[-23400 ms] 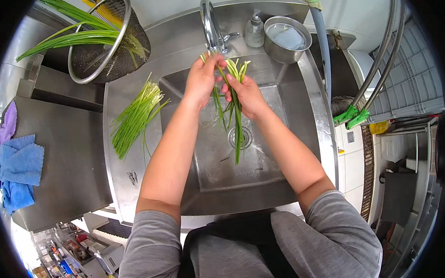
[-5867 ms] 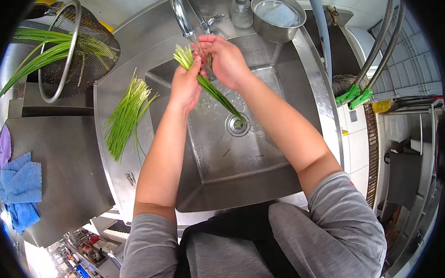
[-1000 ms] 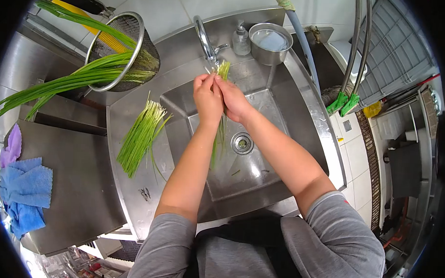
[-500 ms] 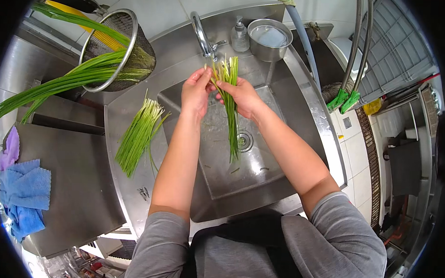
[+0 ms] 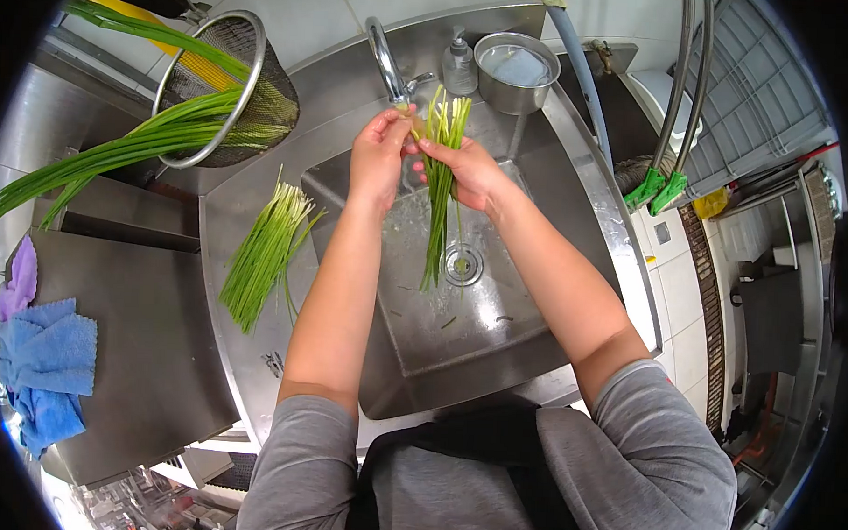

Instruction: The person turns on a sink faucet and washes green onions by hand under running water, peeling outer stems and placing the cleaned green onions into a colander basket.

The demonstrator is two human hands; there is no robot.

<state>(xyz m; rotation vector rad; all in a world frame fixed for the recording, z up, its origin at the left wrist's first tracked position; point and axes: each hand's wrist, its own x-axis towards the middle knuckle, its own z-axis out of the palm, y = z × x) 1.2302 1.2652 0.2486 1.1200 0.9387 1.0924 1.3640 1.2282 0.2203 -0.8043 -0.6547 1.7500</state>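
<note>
My right hand [image 5: 466,173] is closed around a bunch of green chives [image 5: 437,223], held over the sink [image 5: 535,297]. Their pale ends point up toward the faucet [image 5: 386,63], and the green tips hang down near the drain. Close beside it, my left hand [image 5: 379,156] has its fingers pinched at a chive stalk on the bunch's left side; the fingertips are slightly blurred. A second pile of chives [image 5: 265,259] lies on the steel ledge left of the sink, pale ends away from me.
A mesh strainer [image 5: 278,110] holding long green stalks stands at upper left. Behind the sink are a soap pump bottle [image 5: 459,68] and a metal pot [image 5: 516,93]. Blue cloths [image 5: 52,355] lie at far left. Hoses [image 5: 667,124] hang at right.
Both hands and the bunch have shifted slightly up, toward the faucet. The left fingers have moved in closer to the stalks. The pile on the ledge stays put.
</note>
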